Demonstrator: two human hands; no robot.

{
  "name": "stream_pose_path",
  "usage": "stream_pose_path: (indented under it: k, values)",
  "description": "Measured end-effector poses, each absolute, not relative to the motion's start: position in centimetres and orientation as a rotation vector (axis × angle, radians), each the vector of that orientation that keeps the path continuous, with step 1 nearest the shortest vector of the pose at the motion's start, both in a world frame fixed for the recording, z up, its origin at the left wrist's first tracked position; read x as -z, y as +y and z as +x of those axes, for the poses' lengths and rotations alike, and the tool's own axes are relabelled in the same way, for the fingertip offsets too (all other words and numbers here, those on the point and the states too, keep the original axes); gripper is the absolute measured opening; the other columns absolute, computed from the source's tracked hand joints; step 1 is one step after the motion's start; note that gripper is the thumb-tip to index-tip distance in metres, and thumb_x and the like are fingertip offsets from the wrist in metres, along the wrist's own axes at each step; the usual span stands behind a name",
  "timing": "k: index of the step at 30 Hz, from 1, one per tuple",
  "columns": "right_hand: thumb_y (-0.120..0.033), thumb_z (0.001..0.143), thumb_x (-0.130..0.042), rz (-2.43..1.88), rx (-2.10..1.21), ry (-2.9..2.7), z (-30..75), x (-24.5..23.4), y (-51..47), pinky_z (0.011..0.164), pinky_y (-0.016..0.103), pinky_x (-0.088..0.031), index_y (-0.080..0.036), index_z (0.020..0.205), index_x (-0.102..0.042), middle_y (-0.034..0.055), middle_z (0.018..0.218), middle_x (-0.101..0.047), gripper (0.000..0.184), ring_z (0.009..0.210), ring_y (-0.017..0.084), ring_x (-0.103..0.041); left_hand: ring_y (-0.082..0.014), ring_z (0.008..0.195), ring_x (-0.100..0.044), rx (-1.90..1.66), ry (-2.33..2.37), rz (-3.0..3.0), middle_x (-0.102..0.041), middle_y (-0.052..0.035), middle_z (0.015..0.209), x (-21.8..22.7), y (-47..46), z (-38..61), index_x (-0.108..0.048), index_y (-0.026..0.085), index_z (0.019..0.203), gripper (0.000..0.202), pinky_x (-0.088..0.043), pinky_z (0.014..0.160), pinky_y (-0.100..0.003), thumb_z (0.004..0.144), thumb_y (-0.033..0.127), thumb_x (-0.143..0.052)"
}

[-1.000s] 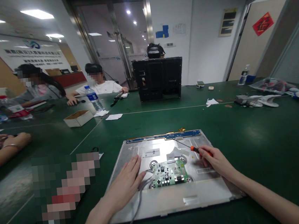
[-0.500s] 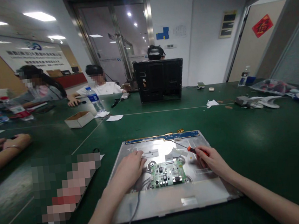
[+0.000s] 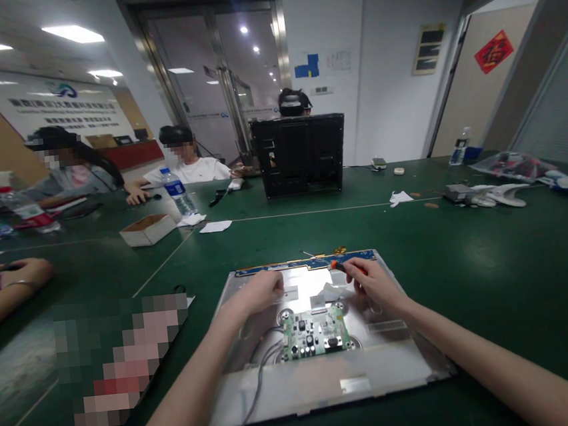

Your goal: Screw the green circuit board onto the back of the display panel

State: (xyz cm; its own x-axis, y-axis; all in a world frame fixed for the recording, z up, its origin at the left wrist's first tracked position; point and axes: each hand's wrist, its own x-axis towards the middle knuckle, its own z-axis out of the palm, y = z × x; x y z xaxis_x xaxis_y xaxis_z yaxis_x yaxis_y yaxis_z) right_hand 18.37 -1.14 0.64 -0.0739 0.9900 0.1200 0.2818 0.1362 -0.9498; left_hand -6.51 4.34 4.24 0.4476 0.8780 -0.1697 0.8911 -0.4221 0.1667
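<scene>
In front of me lies a display panel (image 3: 394, 370), its silver metal back facing up. A green circuit board (image 3: 315, 332) sits in its middle, with grey cables (image 3: 260, 376) running off the near edge. Along the far edge runs a narrow blue circuit strip (image 3: 289, 267). My right hand (image 3: 375, 283) is closed around the orange-and-black handle of a screwdriver (image 3: 338, 266), whose shaft slants up and left over the blue strip. My left hand (image 3: 261, 293) is over the panel's upper left part with fingers curled in; what they may hold is hidden.
A black monitor housing (image 3: 301, 154) stands across the green table. Left are a small open box (image 3: 148, 230), a bottle (image 3: 177, 191) and a long blurred-out object (image 3: 133, 368). Another person's hands (image 3: 23, 275) rest at far left. Metal parts (image 3: 483, 194) lie at right.
My right hand has moved up and left, carrying the screwdriver's shaft beyond the panel's far edge. My left hand has shifted toward the far edge, its fingers now curled.
</scene>
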Motion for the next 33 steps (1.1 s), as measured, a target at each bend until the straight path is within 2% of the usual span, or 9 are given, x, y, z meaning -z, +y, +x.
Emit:
stream_pose_path:
  k: [4, 8, 13, 16, 19, 28, 33]
  values:
    - [-0.056, 0.085, -0.046, -1.274, -1.05, -1.493, 18.6, 0.5, -0.8, 0.039, 0.021, -0.032, -0.018, 0.075, -0.054, -0.0062, 0.05, -0.045, 0.039, 0.04, 0.009, -0.044, -0.0185, 0.065, -0.057, 0.08, 1.499, 2.471, -0.064, -0.0047, 0.071, -4.3, 4.7, -6.7, -0.058, 0.017, 0.068, 0.014, -0.035, 0.055, -0.024, 0.072, 0.008, -0.049]
    - [-0.056, 0.084, -0.047, -1.257, -1.086, -1.469, 18.8, 1.1, -0.9, 0.037, 0.02, -0.03, -0.019, 0.072, -0.051, -0.0067, 0.046, -0.045, 0.039, 0.036, 0.009, -0.043, -0.0178, 0.067, -0.057, 0.001, 1.459, 2.494, -0.063, -0.0047, 0.074, -4.8, 4.9, -6.3, -0.057, 0.016, 0.072, 0.014, -0.033, 0.055, -0.023, 0.076, 0.008, -0.046]
    - [-0.059, 0.081, -0.048, -1.24, -1.08, -1.436, 19.0, 1.4, -0.7, 0.036, 0.02, -0.029, -0.02, 0.067, -0.05, -0.0071, 0.043, -0.043, 0.041, 0.036, 0.009, -0.042, -0.0157, 0.068, -0.055, -0.124, 1.28, 2.567, -0.063, -0.0021, 0.076, -5.0, 3.9, -3.2, -0.058, 0.017, 0.077, 0.006, -0.033, 0.057, -0.022, 0.081, 0.017, -0.053]
    - [-0.06, 0.081, -0.048, -1.237, -1.062, -1.407, 19.3, 1.7, -0.6, 0.035, 0.02, -0.028, -0.02, 0.068, -0.051, -0.0071, 0.045, -0.043, 0.042, 0.035, 0.008, -0.041, -0.0142, 0.071, -0.056, -0.183, 1.131, 2.597, -0.064, 0.0, 0.078, -4.2, 2.5, -1.0, -0.059, 0.018, 0.078, 0.003, -0.036, 0.061, -0.021, 0.079, 0.016, -0.057]
    - [-0.059, 0.082, -0.048, -1.231, -1.046, -1.38, 19.8, 1.9, -0.6, 0.034, 0.02, -0.027, -0.02, 0.069, -0.052, -0.0071, 0.046, -0.044, 0.041, 0.034, 0.008, -0.04, -0.0141, 0.066, -0.057, -0.299, 1.003, 2.627, -0.065, 0.0002, 0.072, -3.1, 1.3, 0.3, -0.062, 0.017, 0.075, 0.007, -0.036, 0.059, -0.022, 0.077, 0.012, -0.059]
    - [-0.058, 0.081, -0.052, -1.209, -1.041, -1.366, 20.0, 1.5, -0.9, 0.036, 0.02, -0.029, -0.019, 0.069, -0.054, -0.0058, 0.05, -0.047, 0.041, 0.037, 0.008, -0.043, -0.0174, 0.074, -0.061, -0.39, 0.975, 2.762, -0.07, -0.0013, 0.078, -1.2, 1.0, 0.4, -0.07, 0.02, 0.078, 0.011, -0.04, 0.071, -0.028, 0.081, 0.014, -0.061]
    - [-0.056, 0.081, -0.052, -1.197, -1.045, -1.375, 20.0, 1.3, -1.1, 0.036, 0.019, -0.029, -0.018, 0.071, -0.055, -0.0051, 0.054, -0.049, 0.039, 0.038, 0.007, -0.043, -0.0183, 0.075, -0.06, -0.397, 0.944, 2.812, -0.071, -0.003, 0.078, -0.7, 0.8, 0.5, -0.069, 0.019, 0.079, 0.013, -0.039, 0.071, -0.03, 0.082, 0.013, -0.058]
